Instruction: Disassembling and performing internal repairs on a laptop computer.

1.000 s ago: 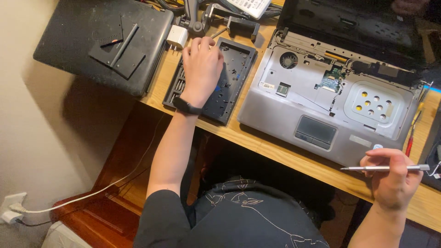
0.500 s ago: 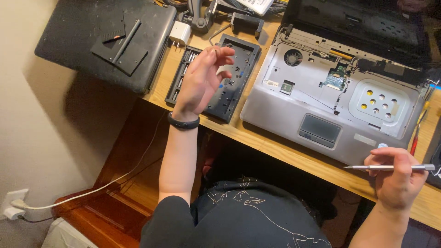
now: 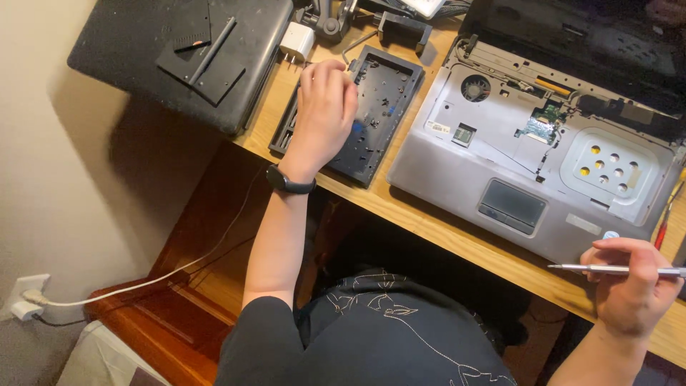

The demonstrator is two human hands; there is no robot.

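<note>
One wooden desk (image 3: 429,221) abuts a beige wall (image 3: 43,179).

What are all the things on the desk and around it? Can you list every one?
Laptop: one, silver, keyboard removed, desk right.
Tray: one, black, beside laptop.
Case: one, black, desk's left end.
Charger plug: one, white, behind tray.
Cable: one, white, to wall outlet.
Desk: one, wooden.
Wristband: one, black, left wrist.
Screwdriver: one, silver, in right hand.
Left hand: over tray.
</note>
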